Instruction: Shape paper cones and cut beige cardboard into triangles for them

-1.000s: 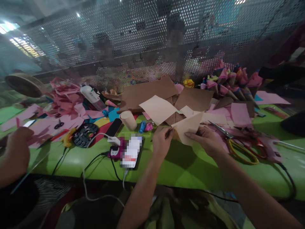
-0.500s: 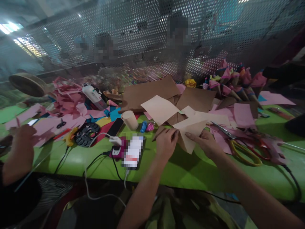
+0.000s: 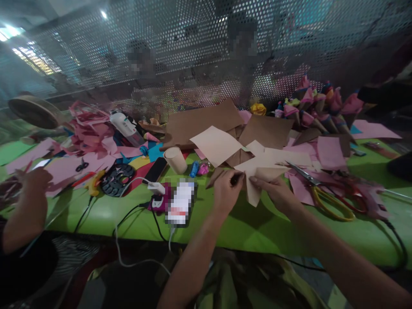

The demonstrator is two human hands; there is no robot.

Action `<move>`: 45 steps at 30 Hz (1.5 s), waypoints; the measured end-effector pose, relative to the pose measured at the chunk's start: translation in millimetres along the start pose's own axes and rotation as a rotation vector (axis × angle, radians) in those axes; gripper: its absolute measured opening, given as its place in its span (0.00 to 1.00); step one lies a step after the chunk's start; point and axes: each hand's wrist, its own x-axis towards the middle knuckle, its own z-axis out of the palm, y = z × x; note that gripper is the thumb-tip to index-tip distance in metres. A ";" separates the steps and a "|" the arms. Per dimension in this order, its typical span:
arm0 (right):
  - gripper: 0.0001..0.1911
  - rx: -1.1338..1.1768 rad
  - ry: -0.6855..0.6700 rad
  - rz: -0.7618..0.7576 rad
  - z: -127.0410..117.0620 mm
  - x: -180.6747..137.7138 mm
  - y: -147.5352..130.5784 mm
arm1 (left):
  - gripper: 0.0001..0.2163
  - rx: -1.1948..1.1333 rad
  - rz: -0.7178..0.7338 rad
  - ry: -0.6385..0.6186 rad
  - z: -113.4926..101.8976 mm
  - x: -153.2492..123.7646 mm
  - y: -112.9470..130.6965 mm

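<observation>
Both hands are closed on one piece of tan paper (image 3: pixel 253 193), held just above the green table. My left hand (image 3: pixel 227 189) pinches its left edge with curled fingers. My right hand (image 3: pixel 273 189) grips the right side, thumb on top, and the paper bends between the two. Behind it lie more cream sheets (image 3: pixel 214 146) and brown paper (image 3: pixel 206 124). Scissors with yellow and red handles (image 3: pixel 331 204) rest to the right of my right hand. A blue wrapped piece (image 3: pixel 194 169) and a pink wrapped piece (image 3: pixel 203 168) lie beyond my left hand.
A phone with a lit screen (image 3: pixel 181 204), a purple power adapter (image 3: pixel 161 201) and cables are on the left. A cardboard tube (image 3: pixel 175 160) stands behind them. At the far left is another person's hand (image 3: pixel 37 178). Paper cones (image 3: pixel 318 107) are piled at back right.
The tan paper has turned and curled inward between my hands, so less of its flat face shows. Both hands stay in nearly the same place.
</observation>
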 end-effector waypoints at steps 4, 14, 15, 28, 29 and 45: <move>0.23 0.029 0.037 0.005 1.3 1.0 0.0 | 0.07 -0.111 -0.068 -0.047 1.7 0.4 -2.6; 0.25 0.068 0.057 0.005 0.3 -0.7 -5.5 | 0.12 -0.540 -0.383 -0.105 9.6 2.0 -11.5; 0.26 0.065 0.065 -0.002 -0.5 0.5 -4.0 | 0.12 -0.578 -0.402 -0.122 10.4 2.4 -12.9; 0.24 -0.111 0.063 -0.094 1.9 -2.7 -5.1 | 0.18 -0.701 -0.435 -0.148 12.4 5.2 -18.7; 0.23 -0.118 0.062 -0.096 1.8 -3.0 -5.2 | 0.19 -0.701 -0.435 -0.156 12.9 5.1 -19.3; 0.17 -0.171 0.086 -0.149 -2.2 -0.1 4.1 | 0.19 -0.606 -0.454 -0.185 11.7 5.3 -19.3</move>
